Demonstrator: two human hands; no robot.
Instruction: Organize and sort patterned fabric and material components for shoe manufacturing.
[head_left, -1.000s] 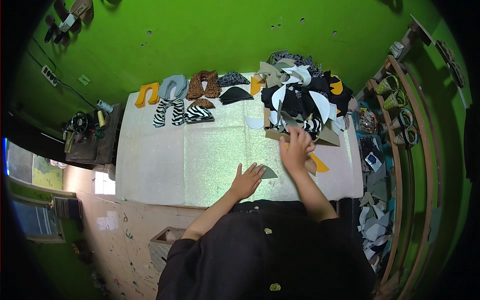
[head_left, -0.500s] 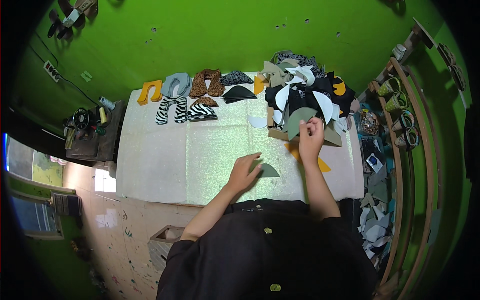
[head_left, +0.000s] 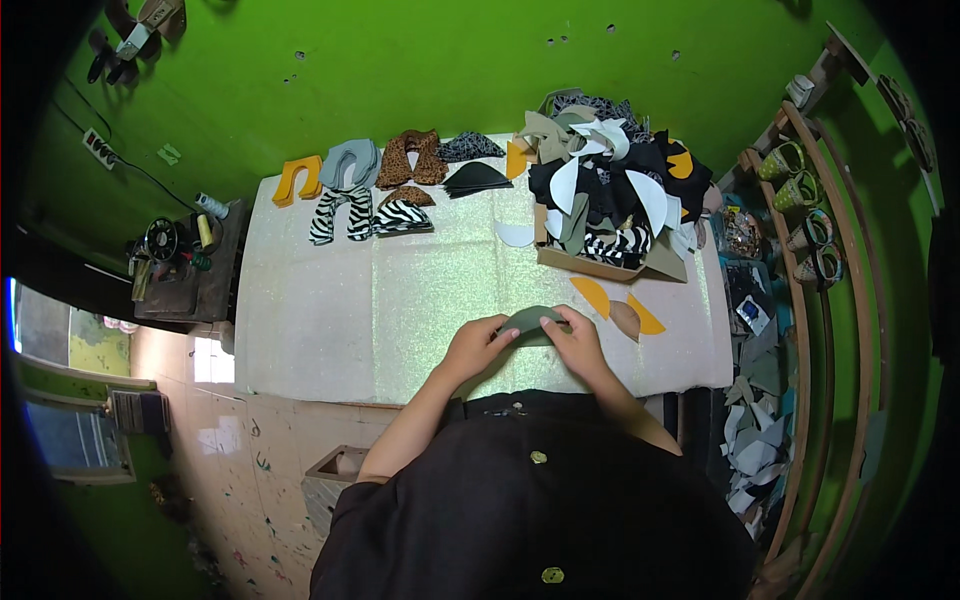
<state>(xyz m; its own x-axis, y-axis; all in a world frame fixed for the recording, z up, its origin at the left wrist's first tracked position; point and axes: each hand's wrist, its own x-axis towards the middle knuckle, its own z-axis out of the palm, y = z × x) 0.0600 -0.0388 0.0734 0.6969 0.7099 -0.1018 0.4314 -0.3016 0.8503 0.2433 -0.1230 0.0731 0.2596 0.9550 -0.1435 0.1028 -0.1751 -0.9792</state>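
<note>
My left hand (head_left: pixel 481 345) and my right hand (head_left: pixel 577 341) grip a dark green half-round cut piece (head_left: pixel 532 319) between them, near the table's front edge. The thumbs rest on its near side, and its curved edge faces away from me. A second green piece, seen earlier on the table there, is mostly hidden or lined up with it; I cannot tell which. Just right of my hands lie yellow half-round pieces (head_left: pixel 591 296) and a brown one (head_left: pixel 625 318). Beyond them stands a cardboard box (head_left: pixel 590 264) heaped with black, white, grey and zebra-patterned pieces.
Along the table's (head_left: pixel 310 330) back edge sit stacks of yellow pieces (head_left: pixel 297 181), grey pieces (head_left: pixel 351 163), leopard-print pieces (head_left: pixel 412 160), zebra pieces (head_left: pixel 342 216) and black pieces (head_left: pixel 477 180). A sewing machine (head_left: pixel 163 240) stands left. A wooden rack with sandals (head_left: pixel 797 191) is on the right.
My right hand has come from the box down to my left hand, bringing the green piece. My left hand now grips it too. A brown piece now shows beside the yellow ones.
</note>
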